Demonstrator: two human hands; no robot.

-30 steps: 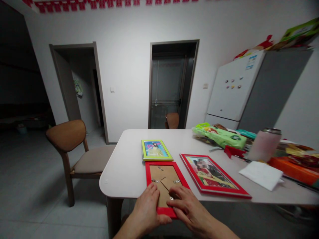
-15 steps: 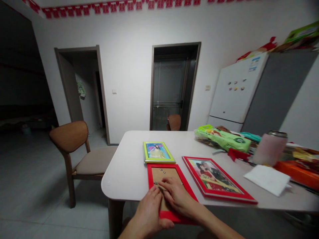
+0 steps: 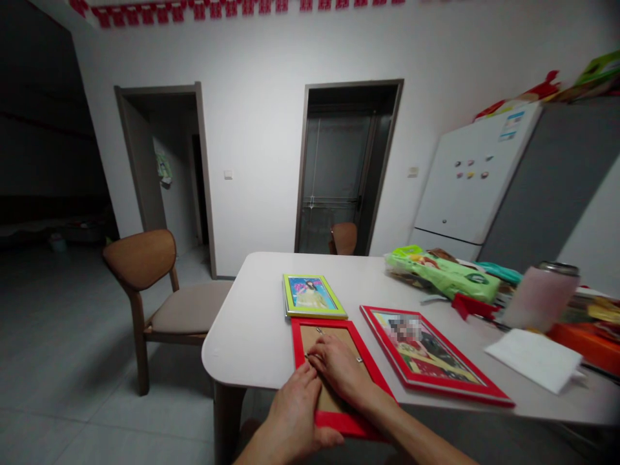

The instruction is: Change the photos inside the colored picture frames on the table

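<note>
A red picture frame lies face down at the table's near edge, its brown backing board facing up. My left hand grips the frame's left side, thumb along the near rim. Across the backing reaches my right hand, its fingers curled down at a small metal clip on the left inner edge. Both hands' fingertips meet there and partly hide the clip. Another metal clip shows on the right edge. A green picture frame stands face up just beyond, touching or nearly touching the red one.
To the right lies a second red frame, picture up. Farther right are a white tissue, a pink bottle and a green package amid clutter. A wooden chair stands left of the white table.
The view has turned slightly left, so things sit farther right. My right hand has shifted a little and its fingers are more curled; the right-edge clip shows more. My left hand keeps its hold.
</note>
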